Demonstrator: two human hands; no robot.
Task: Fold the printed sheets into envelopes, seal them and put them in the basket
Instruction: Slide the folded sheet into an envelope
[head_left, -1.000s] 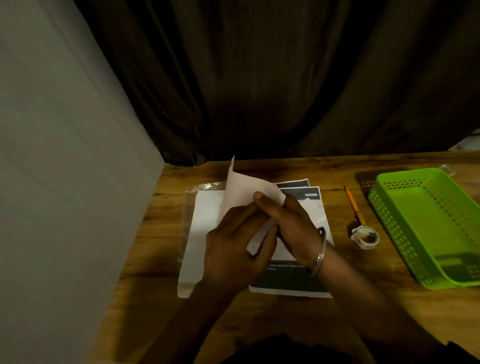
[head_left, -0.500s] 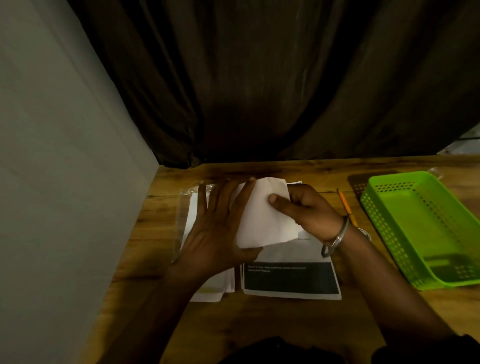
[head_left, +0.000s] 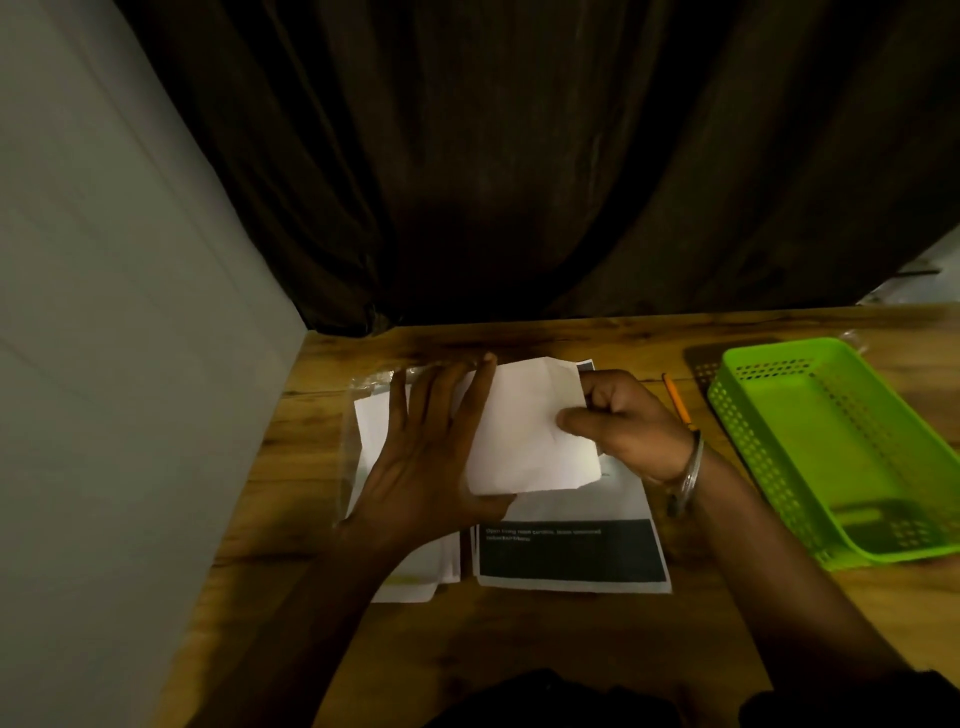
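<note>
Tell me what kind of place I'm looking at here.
Likely a makeshift paperwork corner indoors, not a proper office: a wooden table set against a plain wall, a dark curtain hanging behind it, and printed sheets, a pencil and a green basket laid out near the folded sheet being worked.

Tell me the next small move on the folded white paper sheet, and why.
Probably slide the left hand rightward over the folded white paper sheet to press the crease: it lies flat on the sheet's left part while the right hand pinches the right edge.
</note>
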